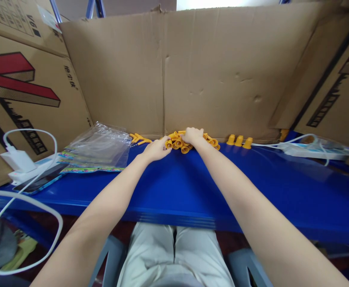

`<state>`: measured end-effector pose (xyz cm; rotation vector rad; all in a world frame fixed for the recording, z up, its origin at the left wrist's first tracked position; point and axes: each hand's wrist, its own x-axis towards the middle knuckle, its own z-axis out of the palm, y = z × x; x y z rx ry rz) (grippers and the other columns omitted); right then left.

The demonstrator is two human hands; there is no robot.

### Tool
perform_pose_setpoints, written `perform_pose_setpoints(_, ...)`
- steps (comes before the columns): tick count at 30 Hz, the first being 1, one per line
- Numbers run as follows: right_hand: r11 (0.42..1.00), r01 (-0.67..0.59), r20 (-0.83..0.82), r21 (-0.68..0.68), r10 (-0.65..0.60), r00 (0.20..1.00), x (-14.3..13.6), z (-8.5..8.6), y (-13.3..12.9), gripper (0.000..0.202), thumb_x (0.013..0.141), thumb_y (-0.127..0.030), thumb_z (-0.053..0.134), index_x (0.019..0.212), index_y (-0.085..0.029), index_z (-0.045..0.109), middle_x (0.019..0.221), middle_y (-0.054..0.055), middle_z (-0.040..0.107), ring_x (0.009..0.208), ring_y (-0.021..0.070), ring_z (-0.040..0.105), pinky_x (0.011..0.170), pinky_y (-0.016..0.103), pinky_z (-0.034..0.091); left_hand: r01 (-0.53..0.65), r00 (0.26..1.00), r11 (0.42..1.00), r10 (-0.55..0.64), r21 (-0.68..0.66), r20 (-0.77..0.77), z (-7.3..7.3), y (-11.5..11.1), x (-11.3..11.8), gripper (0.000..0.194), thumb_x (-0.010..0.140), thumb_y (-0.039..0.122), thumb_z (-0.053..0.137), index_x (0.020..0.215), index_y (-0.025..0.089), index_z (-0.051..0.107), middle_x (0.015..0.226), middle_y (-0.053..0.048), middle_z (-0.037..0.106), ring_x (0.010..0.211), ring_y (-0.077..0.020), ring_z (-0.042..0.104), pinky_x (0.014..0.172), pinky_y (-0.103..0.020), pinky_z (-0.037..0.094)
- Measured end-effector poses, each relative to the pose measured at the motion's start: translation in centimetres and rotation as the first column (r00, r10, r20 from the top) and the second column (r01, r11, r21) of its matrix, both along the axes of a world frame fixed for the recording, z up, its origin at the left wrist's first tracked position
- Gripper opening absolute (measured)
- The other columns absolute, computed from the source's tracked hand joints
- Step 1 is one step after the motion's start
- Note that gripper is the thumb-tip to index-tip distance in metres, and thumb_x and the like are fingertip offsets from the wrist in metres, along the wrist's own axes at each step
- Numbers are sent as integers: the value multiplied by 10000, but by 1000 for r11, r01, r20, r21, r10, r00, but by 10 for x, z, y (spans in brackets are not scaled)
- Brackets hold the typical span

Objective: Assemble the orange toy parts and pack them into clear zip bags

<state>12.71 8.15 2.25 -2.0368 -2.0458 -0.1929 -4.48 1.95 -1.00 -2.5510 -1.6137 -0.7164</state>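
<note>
A pile of yellow bell-mouthed plastic pieces lies on the blue table against the cardboard at the back. My left hand is at the pile's left edge, its thumb and fingers apart beside one of the cup-shaped ends. On top of the pile rests my right hand, knuckles up; its fingertips are hidden, so I cannot see what they grip. Yellow branched pieces lie just left of my left hand. To the right, three small yellow cups stand mouth down in a row.
Clear plastic bags lie at the left, near a phone and a white charger with a looping cable. A white power strip sits at the right. Tall cardboard walls in the blue table.
</note>
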Motion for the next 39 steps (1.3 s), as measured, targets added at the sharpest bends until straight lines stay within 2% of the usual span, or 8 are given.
perform_pose_setpoints(5, 998, -62, 62, 2, 61, 996, 21, 25, -3, 554, 933, -517, 350, 1212, -110, 601, 1222, 189, 611, 1151, 302, 545, 1001, 495, 297, 7, 1000, 1000, -7, 0, -18, 1, -1, 1, 452, 835, 366, 529, 1249, 192, 492, 840, -34, 712, 789, -212, 669, 698, -295, 466)
perform_pose_setpoints(10, 994, 69, 50, 82, -73, 996, 76, 39, 9, 429, 898, -388, 458, 1203, -119, 595, 1216, 176, 601, 1128, 306, 545, 957, 484, 356, 20, 999, 1000, -20, -6, -49, 2, -3, 2, 384, 837, 353, 517, 1185, 193, 542, 839, -35, 709, 790, -200, 662, 683, -281, 457)
perform_pose_setpoints(13, 976, 184, -65, 116, -177, 982, 124, 24, 17, 441, 846, -306, 511, 1240, -116, 563, 1253, 196, 556, 1130, 325, 538, 922, 478, 399, 28, 998, 1000, -29, -11, -52, 3, -4, 2, 367, 835, 354, 517, 1163, 195, 555, 854, -38, 707, 781, -192, 657, 678, -276, 456)
perform_pose_setpoints(18, 922, 330, -273, 203, -271, 923, 184, -31, 23, 599, 842, -321, 530, 1398, -142, 397, 1473, 214, 303, 1233, 351, 454, 958, 493, 390, 50, 997, 998, -52, -36, -53, 3, -5, 2, 354, 830, 352, 520, 1149, 204, 563, 846, -29, 704, 758, -182, 652, 674, -272, 461)
perform_pose_setpoints(22, 964, 242, -255, 113, -208, 944, 191, -66, 25, 536, 877, -328, 492, 1395, -203, 427, 1528, 143, 254, 1302, 321, 395, 1000, 468, 379, 59, 997, 997, -61, -53, -49, 1, -3, 1, 367, 823, 353, 520, 1152, 197, 568, 853, -34, 706, 762, -186, 652, 686, -276, 465)
perform_pose_setpoints(25, 981, 183, -224, 68, -163, 961, 189, -78, 26, 485, 877, -305, 493, 1352, -206, 490, 1534, 126, 252, 1296, 301, 409, 1006, 435, 384, 62, 997, 996, -65, -57, -50, 0, -2, 1, 374, 821, 362, 512, 1147, 189, 575, 862, -44, 705, 753, -191, 648, 669, -279, 460)
perform_pose_setpoints(32, 969, 209, -221, 135, -176, 959, 196, -80, 26, 588, 851, -274, 484, 1423, -178, 383, 1510, 132, 300, 1291, 317, 392, 999, 475, 380, 79, 995, 995, -83, -65, -60, -1, -2, 1, 358, 819, 358, 505, 1130, 197, 579, 839, -33, 699, 722, -181, 639, 652, -273, 449)
perform_pose_setpoints(39, 936, 247, -96, 251, -229, 969, 188, -72, 19, 466, 879, -168, 382, 1333, -96, 462, 1317, 197, 495, 1198, 306, 449, 969, 456, 349, 73, 995, 995, -78, -68, -67, 0, -4, 2, 351, 825, 365, 501, 1113, 184, 588, 842, -46, 694, 724, -193, 636, 637, -282, 441)
